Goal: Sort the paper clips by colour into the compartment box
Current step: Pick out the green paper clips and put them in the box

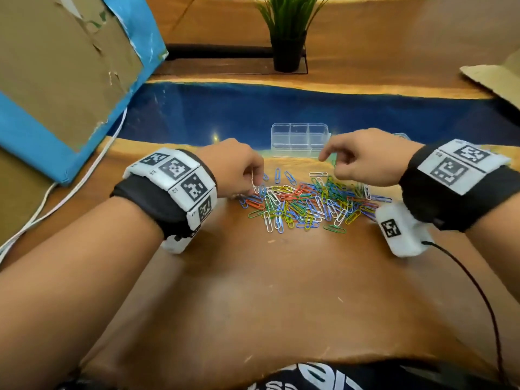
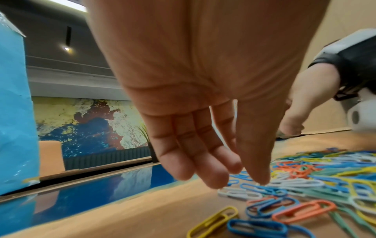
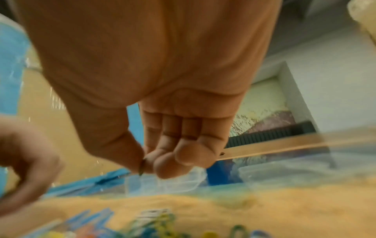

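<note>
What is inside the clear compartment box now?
The compartment box shows dividers and no coloured clips in the cells visible from the head view. Its right end is hidden behind the right hand, so that part cannot be checked.

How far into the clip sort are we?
Barely started. Done: nothing visible in the compartment box. In hand: left hand pinches a white clip; right hand hovers, contents unclear. Left: the mixed pile.

One compartment box point(image 1: 299, 136), one potted plant point(image 1: 287, 32), many paper clips point(image 1: 306, 204)
</note>
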Tool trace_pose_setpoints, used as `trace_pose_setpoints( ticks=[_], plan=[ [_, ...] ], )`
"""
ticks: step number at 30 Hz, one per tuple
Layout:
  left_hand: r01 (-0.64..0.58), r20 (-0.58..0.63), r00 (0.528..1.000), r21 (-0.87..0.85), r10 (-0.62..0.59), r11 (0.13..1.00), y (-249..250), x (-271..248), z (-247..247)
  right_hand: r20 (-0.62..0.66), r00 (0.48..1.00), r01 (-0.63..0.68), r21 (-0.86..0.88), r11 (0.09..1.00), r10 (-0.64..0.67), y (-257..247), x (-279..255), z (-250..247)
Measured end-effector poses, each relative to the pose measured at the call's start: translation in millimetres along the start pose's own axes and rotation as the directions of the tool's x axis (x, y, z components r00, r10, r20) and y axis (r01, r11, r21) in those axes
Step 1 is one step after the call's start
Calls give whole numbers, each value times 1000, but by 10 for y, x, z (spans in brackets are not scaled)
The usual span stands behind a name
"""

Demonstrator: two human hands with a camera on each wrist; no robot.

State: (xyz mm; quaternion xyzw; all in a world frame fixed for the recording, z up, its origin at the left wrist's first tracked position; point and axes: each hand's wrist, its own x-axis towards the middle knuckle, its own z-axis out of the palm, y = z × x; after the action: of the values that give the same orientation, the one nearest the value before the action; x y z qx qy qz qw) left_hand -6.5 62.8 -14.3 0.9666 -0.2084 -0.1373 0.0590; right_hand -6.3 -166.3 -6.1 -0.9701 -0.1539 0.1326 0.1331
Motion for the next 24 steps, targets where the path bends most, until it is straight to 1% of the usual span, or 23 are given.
trace_pose_setpoints(
  ticks=[2, 5, 8, 11, 13, 16, 20, 22, 24],
  plan=[
    [-4, 35, 999, -9, 4, 1000, 12, -18, 21, 2, 1000, -22, 122, 992, 22, -65, -47, 17],
    [-76, 90, 993, -21, 78, 997, 113, -26, 96, 25, 997, -80, 258, 963, 76, -139, -51, 74],
    [-107, 85, 991, 16, 105, 994, 208, 0, 143, 9, 992, -120, 282, 952, 122, -161, -34, 119],
    [-85, 92, 992, 36, 81, 996, 220, 16, 156, -5, 990, -131, 296, 946, 139, -162, -38, 132],
    [-69, 118, 991, 30, 65, 997, 207, 5, 164, -13, 993, -112, 276, 955, 120, -161, -64, 157],
    [-55, 119, 991, -22, 57, 998, 170, -17, 158, -25, 997, -71, 162, 984, 76, -143, -94, 213],
    [-30, 46, 998, -78, 34, 997, 140, -37, 141, 22, 999, -48, 64, 997, 46, -150, -67, 264],
    [-27, -9, 1000, -110, 26, 994, 143, -58, 123, 18, 1000, -25, 36, 999, 24, -179, -40, 275],
    [-19, -43, 999, -181, 12, 983, 148, -79, 105, 14, 1000, -11, -2, 1000, 11, -214, -9, 289]
  ],
)
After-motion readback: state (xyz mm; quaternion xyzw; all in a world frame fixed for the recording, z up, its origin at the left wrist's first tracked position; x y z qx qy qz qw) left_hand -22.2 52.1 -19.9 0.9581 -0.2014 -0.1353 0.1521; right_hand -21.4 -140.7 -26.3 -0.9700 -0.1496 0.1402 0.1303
